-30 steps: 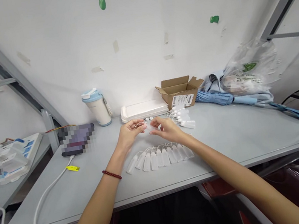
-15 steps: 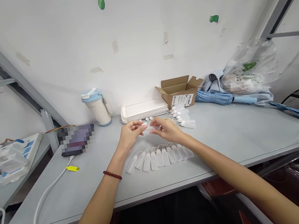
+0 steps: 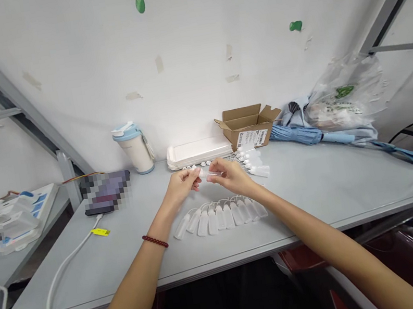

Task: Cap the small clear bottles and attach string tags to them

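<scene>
My left hand (image 3: 182, 186) is closed in a pinch on a small white cap (image 3: 202, 173), held above the table. Facing it, my right hand (image 3: 234, 176) grips a small clear plastic bottle (image 3: 214, 173), its narrow end turned toward the cap. Cap and bottle meet or nearly meet; fingers hide the exact contact. Just behind the hands lie several loose white caps (image 3: 208, 163). In front, a fanned row of similar translucent bottles (image 3: 220, 219) lies flat, with thin white loops at their tops. More such bottles (image 3: 260, 171) are bunched beyond my right hand.
White stacked trays (image 3: 200, 150) and an opened cardboard box (image 3: 252, 128) stand by the wall. A tumbler (image 3: 135, 150) is at the back left, near a phone (image 3: 112, 191) on a white cable (image 3: 62, 271). A folded blue umbrella (image 3: 298, 135) and plastic bag (image 3: 343, 100) lie right.
My left fingers have shifted slightly around the white cap, and cap and bottle are closer together. My right hand has turned a little and moved slightly. The things on the table stay put.
</scene>
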`<state>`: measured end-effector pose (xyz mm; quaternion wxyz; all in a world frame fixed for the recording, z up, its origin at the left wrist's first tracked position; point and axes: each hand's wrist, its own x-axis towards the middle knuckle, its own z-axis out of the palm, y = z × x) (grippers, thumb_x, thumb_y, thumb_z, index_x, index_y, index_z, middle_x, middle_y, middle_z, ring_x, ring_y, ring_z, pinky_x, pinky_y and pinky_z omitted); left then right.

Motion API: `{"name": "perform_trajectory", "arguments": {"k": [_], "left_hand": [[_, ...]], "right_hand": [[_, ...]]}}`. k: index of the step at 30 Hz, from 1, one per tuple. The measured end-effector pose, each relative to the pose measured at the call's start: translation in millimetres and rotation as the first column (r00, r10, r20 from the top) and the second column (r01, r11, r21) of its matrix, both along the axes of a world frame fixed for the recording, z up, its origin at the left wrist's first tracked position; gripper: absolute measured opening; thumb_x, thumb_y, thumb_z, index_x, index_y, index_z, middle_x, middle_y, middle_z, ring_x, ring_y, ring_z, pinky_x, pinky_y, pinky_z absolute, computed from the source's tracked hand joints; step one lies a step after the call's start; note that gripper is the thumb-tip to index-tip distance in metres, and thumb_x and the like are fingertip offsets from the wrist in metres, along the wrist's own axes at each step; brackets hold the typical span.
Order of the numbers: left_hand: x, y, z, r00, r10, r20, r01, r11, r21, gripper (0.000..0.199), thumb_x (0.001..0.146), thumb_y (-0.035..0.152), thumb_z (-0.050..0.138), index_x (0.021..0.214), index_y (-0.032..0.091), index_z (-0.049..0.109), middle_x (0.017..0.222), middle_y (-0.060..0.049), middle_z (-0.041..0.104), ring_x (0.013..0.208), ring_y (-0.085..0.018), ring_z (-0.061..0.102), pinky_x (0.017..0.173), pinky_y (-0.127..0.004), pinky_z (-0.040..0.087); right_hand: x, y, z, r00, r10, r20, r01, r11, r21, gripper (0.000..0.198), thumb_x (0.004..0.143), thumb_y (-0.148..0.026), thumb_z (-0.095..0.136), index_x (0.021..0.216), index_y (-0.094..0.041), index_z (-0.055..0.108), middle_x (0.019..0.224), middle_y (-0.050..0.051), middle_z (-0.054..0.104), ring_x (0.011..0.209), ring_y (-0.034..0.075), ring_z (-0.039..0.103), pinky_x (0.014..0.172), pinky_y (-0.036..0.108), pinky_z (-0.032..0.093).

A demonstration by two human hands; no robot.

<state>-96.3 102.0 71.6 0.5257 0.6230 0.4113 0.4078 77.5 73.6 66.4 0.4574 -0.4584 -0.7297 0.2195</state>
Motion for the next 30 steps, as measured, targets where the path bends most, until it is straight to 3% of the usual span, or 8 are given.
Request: {"name": "perform_trajectory", "arguments": {"k": [6,11,14,20,26,30], "left_hand": [[-1.7,-0.1,0.0,0.994,-0.054,-0.092,0.062,0.994,0.088,0.041,0.072,0.054,0.061,0.066,0.013,0.062,0.065,-0.003,0.059,0.059,-0.012,0.052,0.055,-0.025,0.044],[-4.4,-2.0,4.0,0.984,-0.153,-0.091,0.164,0.977,0.136,0.034,0.071,0.045,0.064,0.087,0.015,0.066,0.083,-0.006,0.064,0.072,-0.015,0.055,0.061,-0.026,0.047],[-3.2,-3.0,3.9,0.978,-0.190,-0.090,0.201,0.972,0.126,0.034,0.071,0.044,0.065,0.089,0.015,0.065,0.081,-0.005,0.063,0.074,-0.016,0.056,0.061,-0.026,0.047],[2.3,-4.6,3.6,0.990,-0.101,-0.094,0.110,0.989,0.098,0.042,0.072,0.055,0.059,0.078,0.013,0.062,0.073,-0.005,0.060,0.060,-0.013,0.054,0.052,-0.025,0.046],[1.5,-2.2,1.0,0.991,-0.091,-0.102,0.105,0.984,0.144,0.041,0.075,0.055,0.058,0.068,0.014,0.057,0.060,-0.001,0.055,0.053,-0.010,0.051,0.052,-0.023,0.045],[0.6,-3.3,1.5,0.989,-0.099,-0.111,0.120,0.973,0.198,0.035,0.076,0.049,0.059,0.072,0.014,0.059,0.067,-0.002,0.059,0.055,-0.010,0.051,0.053,-0.023,0.045]], "right_hand": [[1.4,0.7,-1.2,1.000,0.016,-0.019,-0.017,0.999,-0.031,0.019,0.075,-0.033,0.062,0.081,-0.021,0.048,0.073,-0.001,0.060,0.061,0.013,0.057,0.054,0.024,0.042],[3.1,0.5,0.1,0.998,0.050,-0.046,-0.054,0.996,-0.073,0.020,0.077,-0.035,0.061,0.082,-0.021,0.048,0.068,-0.003,0.061,0.056,0.013,0.060,0.054,0.024,0.042],[4.0,0.0,1.6,0.998,0.048,-0.030,-0.050,0.997,-0.062,0.019,0.079,-0.035,0.061,0.083,-0.021,0.048,0.068,-0.002,0.062,0.058,0.014,0.061,0.055,0.025,0.043],[4.3,-0.9,3.3,1.000,0.027,0.005,-0.027,0.999,-0.042,0.017,0.078,-0.032,0.060,0.083,-0.021,0.048,0.069,-0.001,0.063,0.058,0.014,0.061,0.057,0.025,0.043],[2.2,-4.7,6.9,0.989,0.100,-0.105,-0.116,0.982,-0.152,0.018,0.080,-0.031,0.055,0.087,-0.021,0.043,0.068,-0.001,0.063,0.052,0.011,0.054,0.055,0.024,0.042],[2.6,-5.6,8.5,0.977,0.115,-0.179,-0.154,0.962,-0.227,0.022,0.081,-0.036,0.053,0.090,-0.022,0.040,0.065,-0.001,0.063,0.047,0.009,0.043,0.048,0.022,0.037]]}}
